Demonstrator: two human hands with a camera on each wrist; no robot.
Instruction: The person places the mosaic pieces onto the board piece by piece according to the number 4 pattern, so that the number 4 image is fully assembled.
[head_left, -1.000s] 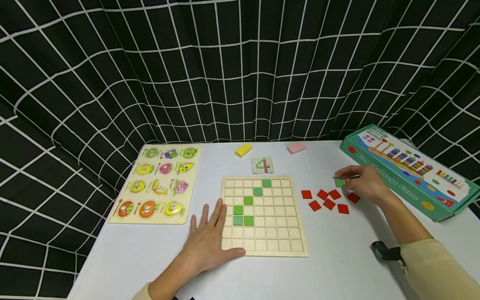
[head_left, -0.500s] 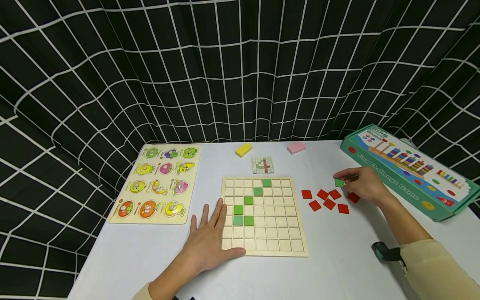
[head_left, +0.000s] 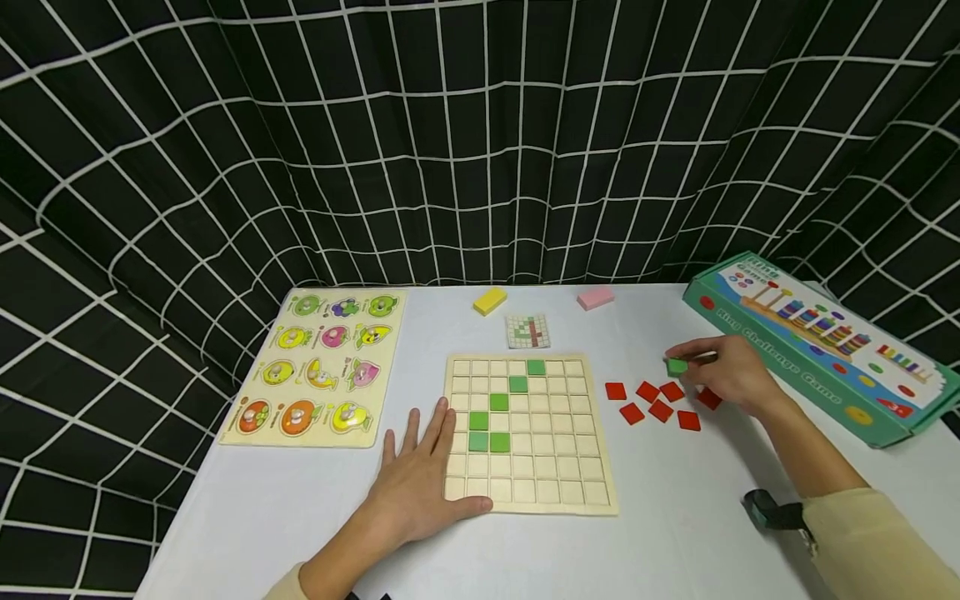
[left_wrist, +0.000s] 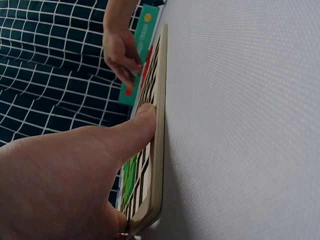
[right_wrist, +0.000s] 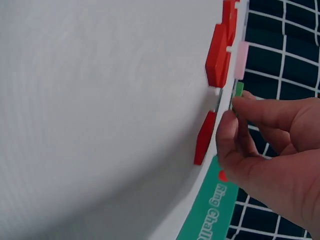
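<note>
- Head view, far left: a pale wooden fruit puzzle board [head_left: 326, 437] lies flat.
- Next, the left hand [head_left: 412, 492] has its fingers spread and straight along the left edge of a square, pale wooden grid board [head_left: 551, 462], thumb resting on the near rim.
- Six green square tiles [head_left: 499, 402] sit in the grid's cells.
- Beyond the board lie a yellow rectangular block [head_left: 490, 301], a small grid-patterned card [head_left: 528, 331] and a pink rectangular block [head_left: 596, 297].
- Loose red square tiles [head_left: 632, 412] are scattered right of the board.
- The right hand [head_left: 731, 371] pinches another green square tile [head_left: 677, 367] just beyond them.
- Far right: a green "Ring Challenge Game" box [head_left: 817, 350].
</note>
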